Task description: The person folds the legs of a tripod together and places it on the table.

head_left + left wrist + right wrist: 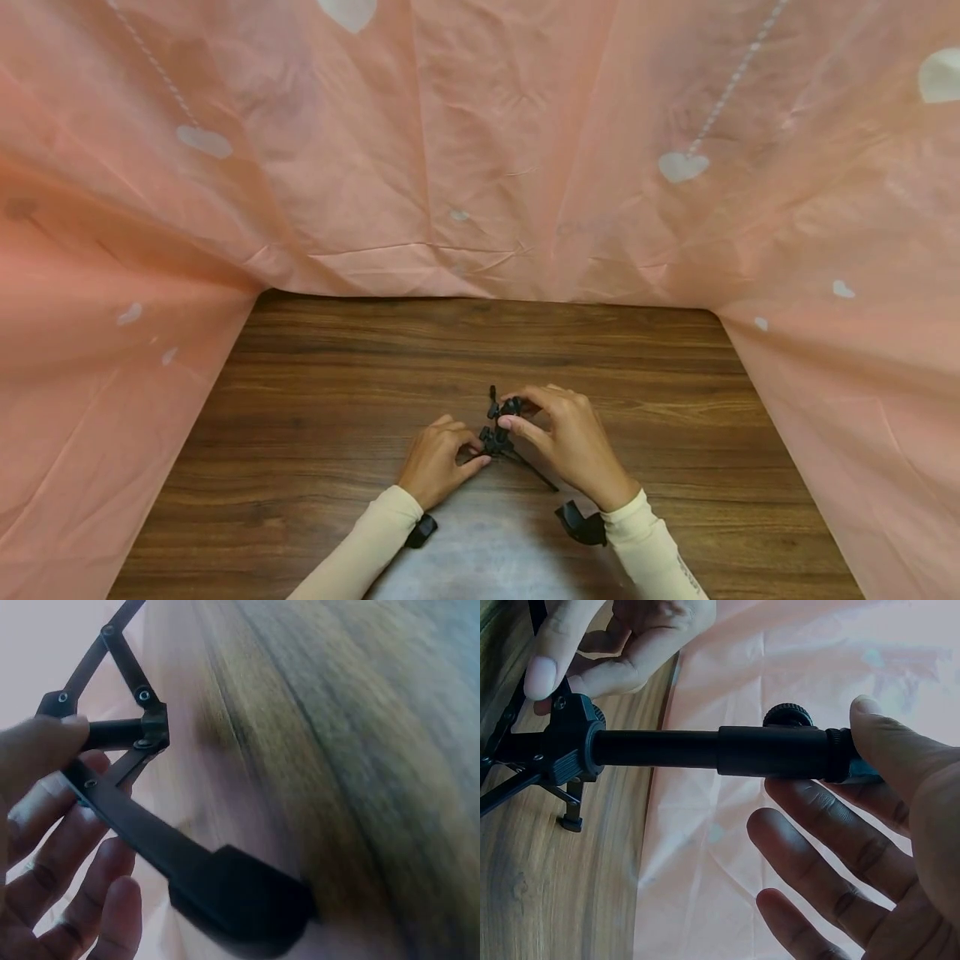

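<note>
A small black tripod (501,435) stands over the table between both hands, its legs spread. My left hand (444,458) pinches it low down, by the collar where the leg braces join. Close up in the left wrist view, a leg (146,832) runs to a thick rubber foot (240,904), with the thumb and fingers at the hub. My right hand (573,437) grips the top of the centre column (772,752) between thumb and fingers, the lower fingertips loosely bent below it. A ridged knob (787,715) sticks out of the column's side.
The wooden table (337,358) lies under the hands. A pink curtain (487,167) with white hearts hangs behind it and along both sides. Black wrist cameras (581,525) sit by the cream sleeves (360,550).
</note>
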A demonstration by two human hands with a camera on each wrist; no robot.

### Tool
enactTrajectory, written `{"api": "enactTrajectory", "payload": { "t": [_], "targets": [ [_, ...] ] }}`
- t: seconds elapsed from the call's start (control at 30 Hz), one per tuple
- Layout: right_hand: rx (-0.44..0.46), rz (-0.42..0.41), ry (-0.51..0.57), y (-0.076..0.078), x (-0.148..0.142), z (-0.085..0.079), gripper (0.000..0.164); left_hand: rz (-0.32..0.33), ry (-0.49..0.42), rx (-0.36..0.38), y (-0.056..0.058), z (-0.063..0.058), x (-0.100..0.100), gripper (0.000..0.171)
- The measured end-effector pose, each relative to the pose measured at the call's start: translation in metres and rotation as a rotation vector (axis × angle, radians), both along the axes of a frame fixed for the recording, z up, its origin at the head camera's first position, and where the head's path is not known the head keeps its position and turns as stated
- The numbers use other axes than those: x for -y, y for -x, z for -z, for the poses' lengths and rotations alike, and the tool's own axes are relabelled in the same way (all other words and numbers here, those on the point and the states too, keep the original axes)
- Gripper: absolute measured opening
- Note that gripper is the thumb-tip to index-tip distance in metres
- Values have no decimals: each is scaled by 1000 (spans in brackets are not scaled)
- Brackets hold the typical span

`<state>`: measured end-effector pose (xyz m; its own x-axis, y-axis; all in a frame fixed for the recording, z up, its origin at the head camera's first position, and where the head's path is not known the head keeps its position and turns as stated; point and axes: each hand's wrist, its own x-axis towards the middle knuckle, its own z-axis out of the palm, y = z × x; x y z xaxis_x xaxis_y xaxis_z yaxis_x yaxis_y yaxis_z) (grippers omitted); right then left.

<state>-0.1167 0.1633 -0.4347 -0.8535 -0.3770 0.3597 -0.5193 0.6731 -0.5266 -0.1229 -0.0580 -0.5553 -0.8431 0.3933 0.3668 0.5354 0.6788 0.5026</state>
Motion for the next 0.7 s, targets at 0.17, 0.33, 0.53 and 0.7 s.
{"api": "enactTrajectory", "payload": {
  "t": [0.17, 0.33, 0.53, 0.7],
  "targets": [
    [-14, -10, 9, 0, 1, 0, 25, -30, 61, -84, -1, -1, -4, 18],
    [-33, -14, 8, 0, 2, 1, 25, -43, 134, -170, -5, -3, -7, 23],
    [-47, -20, 14, 1, 2, 3, 23, -71, 169, -177, -12, -6, -11, 23],
    [-54, -18, 13, 1, 2, 3, 21, -92, 156, -176, -14, -4, -14, 21]
  ]
}}
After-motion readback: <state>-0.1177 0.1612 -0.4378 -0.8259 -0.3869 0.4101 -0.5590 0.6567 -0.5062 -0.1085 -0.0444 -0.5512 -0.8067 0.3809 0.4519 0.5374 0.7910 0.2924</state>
